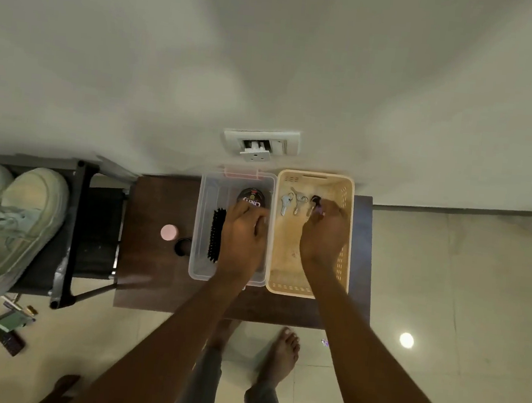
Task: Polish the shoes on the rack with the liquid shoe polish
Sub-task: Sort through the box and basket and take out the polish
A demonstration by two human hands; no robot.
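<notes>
L hand [244,232] in clear bin [202,227], fingers curled by tin [252,197]; grip unclear. R hand [323,237] in basket [347,210] beside bin, pinching dark key [314,200].

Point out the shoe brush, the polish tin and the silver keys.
shoe brush [216,234], head view: middle of the black bristles.
polish tin [252,197], head view: dark lid, above the left hand.
silver keys [285,203], head view: leftmost key in the beige basket.

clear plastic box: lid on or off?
Off. The clear plastic box is open at the top: the left hand reaches inside, beside the shoe brush and polish tin.
</notes>
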